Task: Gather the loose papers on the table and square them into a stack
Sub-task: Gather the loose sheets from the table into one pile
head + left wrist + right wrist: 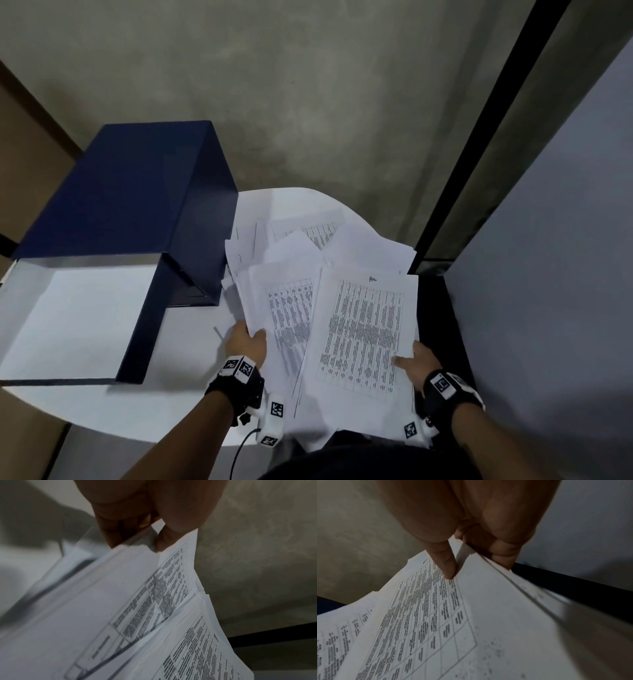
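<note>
A loose bundle of white printed papers (359, 329) with tables is held between both hands above the near part of the white table (191, 346). My left hand (247, 344) grips the bundle's left edge, thumb on top; the left wrist view shows the papers (120, 615) under that hand (154, 524). My right hand (416, 363) pinches the right edge with its thumb on the top sheet (436, 615), fingers (503, 553) beneath. More sheets (308, 236) lie scattered and overlapping on the table beyond the bundle.
An open dark blue box file (130, 219) with a white inside stands on the table's left half. A dark surface (442, 308) borders the table on the right, beside a grey wall panel (548, 274). A concrete floor (308, 102) lies beyond.
</note>
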The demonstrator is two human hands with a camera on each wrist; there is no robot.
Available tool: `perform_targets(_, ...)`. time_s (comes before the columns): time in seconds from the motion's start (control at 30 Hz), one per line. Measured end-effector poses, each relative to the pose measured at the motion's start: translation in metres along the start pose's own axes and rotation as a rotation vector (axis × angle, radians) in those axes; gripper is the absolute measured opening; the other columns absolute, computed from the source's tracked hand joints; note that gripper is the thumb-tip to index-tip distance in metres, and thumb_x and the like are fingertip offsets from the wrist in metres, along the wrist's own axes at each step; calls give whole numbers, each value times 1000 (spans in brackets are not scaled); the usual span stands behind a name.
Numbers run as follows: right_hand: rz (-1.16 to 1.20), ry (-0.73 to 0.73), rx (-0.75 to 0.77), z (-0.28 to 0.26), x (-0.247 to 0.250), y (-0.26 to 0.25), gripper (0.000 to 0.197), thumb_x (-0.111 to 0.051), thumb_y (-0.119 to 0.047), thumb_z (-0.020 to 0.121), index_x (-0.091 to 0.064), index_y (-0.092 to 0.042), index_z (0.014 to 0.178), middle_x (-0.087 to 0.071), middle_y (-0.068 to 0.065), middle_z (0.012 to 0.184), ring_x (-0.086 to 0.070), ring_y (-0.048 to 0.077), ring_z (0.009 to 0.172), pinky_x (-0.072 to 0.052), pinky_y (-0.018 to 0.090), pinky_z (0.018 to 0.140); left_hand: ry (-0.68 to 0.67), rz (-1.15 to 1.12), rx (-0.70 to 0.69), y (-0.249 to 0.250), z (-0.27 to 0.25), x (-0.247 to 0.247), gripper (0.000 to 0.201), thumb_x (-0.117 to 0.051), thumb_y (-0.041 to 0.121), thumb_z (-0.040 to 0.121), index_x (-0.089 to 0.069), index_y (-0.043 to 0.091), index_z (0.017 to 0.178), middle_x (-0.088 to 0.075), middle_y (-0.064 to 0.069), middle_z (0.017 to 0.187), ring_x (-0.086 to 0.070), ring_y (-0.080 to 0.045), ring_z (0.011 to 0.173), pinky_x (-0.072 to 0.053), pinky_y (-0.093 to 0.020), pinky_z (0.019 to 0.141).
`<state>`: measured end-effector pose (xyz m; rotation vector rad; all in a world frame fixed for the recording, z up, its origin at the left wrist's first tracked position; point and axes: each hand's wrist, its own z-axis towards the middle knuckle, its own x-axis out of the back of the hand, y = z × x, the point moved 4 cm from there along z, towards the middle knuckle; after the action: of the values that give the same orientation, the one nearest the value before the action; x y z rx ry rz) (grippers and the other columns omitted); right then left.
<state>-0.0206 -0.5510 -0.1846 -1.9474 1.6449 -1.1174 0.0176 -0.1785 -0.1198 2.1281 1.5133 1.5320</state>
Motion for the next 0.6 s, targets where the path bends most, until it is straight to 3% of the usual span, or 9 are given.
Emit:
perform_targets(0.13, -18, -20, -5, -2, -1, -4, 29, -69, -6, 85, -63, -10, 113, -66, -5, 93, -64, 19, 89, -50, 35, 89, 114, -60, -89, 25, -18, 20, 29, -52, 21, 94, -52, 9, 120, -65, -18, 110, -62, -37, 95, -43, -32, 76)
perform_targets(0.23, -20, 2, -12, -5, -2, -9, 28, -66, -7, 86, -62, -11, 114, -69, 2, 108, -64, 21, 97, -50, 37, 92, 193, -125, -215, 55, -31, 43, 25, -48, 20, 98, -50, 10, 120, -66, -19, 108, -63, -37, 95, -40, -30, 73)
perform_targets(0.3, -19, 19, -11, -8, -2, -14, 32, -61, -8, 90, -57, -11, 121, -61, 0, 123, -59, 19, 107, -45, 35, 99, 276, -166, -321, 76, -34, 63, 23, -48, 21, 98, -50, 11, 118, -67, -17, 105, -63, -36, 90, -41, -30, 73)
perform_targets(0.37, -36, 38, -19, -7, -2, -16, 38, -57, -8, 93, -50, -8, 130, -55, 3, 125, -53, 20, 112, -38, 31, 100, 370, -210, -415, 94, -35, 84, 19, -50, 21, 97, -51, 10, 113, -66, -12, 97, -60, -28, 80, -40, -29, 72)
perform_targets(0.43, -47, 38, -18, -7, -2, -16, 38, -56, -9, 92, -51, -8, 129, -58, 7, 128, -55, 22, 110, -41, 32, 100, 428, -266, -480, 112, -39, 105, 15, -52, 20, 96, -51, 11, 108, -63, -4, 95, -56, -22, 80, -40, -28, 72)
perform_targets(0.53, -73, 23, -18, -9, -2, -13, 34, -56, -9, 92, -53, -11, 126, -62, 7, 124, -58, 24, 109, -45, 34, 98, 425, -398, -534, 130, -41, 124, 12, -54, 20, 95, -51, 14, 106, -61, 5, 98, -56, -14, 86, -41, -25, 76)
perform_targets(0.6, -62, 23, -7, -10, -1, -13, 33, -56, -7, 92, -54, -10, 125, -61, 5, 120, -57, 22, 106, -43, 31, 95, 380, -493, -551, 138, -43, 126, 11, -56, 18, 95, -51, 17, 105, -62, 9, 95, -58, -5, 84, -43, -17, 74)
